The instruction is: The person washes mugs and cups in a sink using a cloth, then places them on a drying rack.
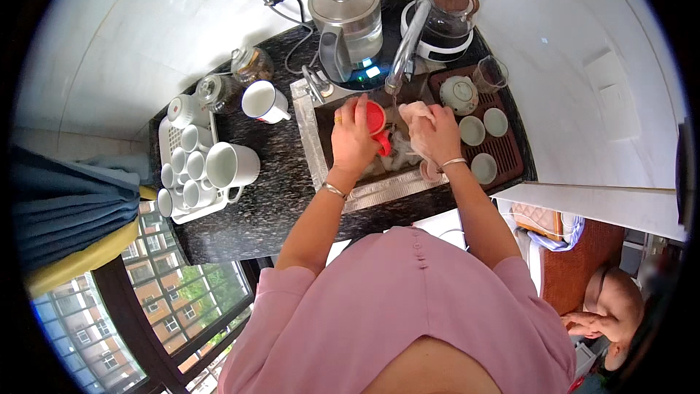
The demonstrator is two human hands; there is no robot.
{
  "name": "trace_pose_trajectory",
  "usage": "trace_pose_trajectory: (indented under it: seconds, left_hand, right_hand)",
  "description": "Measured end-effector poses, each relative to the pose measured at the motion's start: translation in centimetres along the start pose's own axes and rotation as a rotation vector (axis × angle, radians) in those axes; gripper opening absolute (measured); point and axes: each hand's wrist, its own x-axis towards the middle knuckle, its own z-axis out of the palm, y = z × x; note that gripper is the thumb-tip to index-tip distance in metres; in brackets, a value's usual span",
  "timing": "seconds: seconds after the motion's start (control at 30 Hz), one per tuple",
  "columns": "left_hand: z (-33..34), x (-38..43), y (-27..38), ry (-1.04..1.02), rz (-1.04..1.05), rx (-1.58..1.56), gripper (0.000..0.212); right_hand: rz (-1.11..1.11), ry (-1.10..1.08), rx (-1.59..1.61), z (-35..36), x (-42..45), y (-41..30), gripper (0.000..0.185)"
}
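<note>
Over the small sink point(358, 197), my left hand point(353, 137) grips a red mug point(375, 118), its handle towards the lower right. My right hand point(435, 134) holds a pale, wet cloth point(416, 111) just right of the mug, apart from it. Between and above my hands, a thin stream of water falls from the chrome faucet point(407, 46). Below my right hand, a pinkish round object point(430, 171) sits at the sink's edge, partly hidden. Foam or something whitish lies in the basin; the details are blurred.
Left on the granite counter point(273, 186) are a white enamel-style mug point(265, 102), glass jars point(251, 65) and a rack point(205, 212) of white cups. An electric kettle point(344, 16) and glass teapot point(448, 16) stand behind. A tea tray point(503, 156) holds small cups at right. Another person point(615, 301) is at lower right.
</note>
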Motion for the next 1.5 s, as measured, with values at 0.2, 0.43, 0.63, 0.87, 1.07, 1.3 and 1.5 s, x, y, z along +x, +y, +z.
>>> trace_pose_trajectory:
  seconds: [0.2,0.43,0.63,0.87,1.07,1.3,1.5]
  left_hand:
    - [-2.0,-1.5,-1.9,0.116,-0.446,-0.334,0.054]
    - [-2.4,-4.6,-4.4,0.191,-1.186,-1.534,0.035]
    - [-4.9,-8.8,-6.4,0.373,-1.348,-1.801,0.046]
    - [-9.1,-16.4,-10.1,0.596,-1.406,-1.614,0.047]
    - [-13.1,-22.0,-13.7,0.788,-1.399,-1.516,0.046]
    - [-24.9,-20.7,-21.5,0.812,-1.075,-1.368,0.056]
    - [-34.0,-12.6,-33.9,0.697,-1.012,-1.563,0.044]
  right_hand:
    - [-0.092,-0.155,0.034,0.5,2.9,-0.7,0.031]
    - [-0.201,-0.242,0.036,1.7,2.2,-0.7,0.031]
    - [-0.225,-0.305,0.155,2.9,1.5,-0.5,0.027]
    - [-0.110,-0.381,0.410,3.9,1.3,-0.7,0.028]
    - [-0.073,-0.325,0.405,2.6,0.5,-0.8,0.028]
    - [0.091,-0.249,0.490,1.9,0.8,0.0,0.027]
    - [0.352,-0.200,0.738,4.2,-0.4,-1.8,0.029]
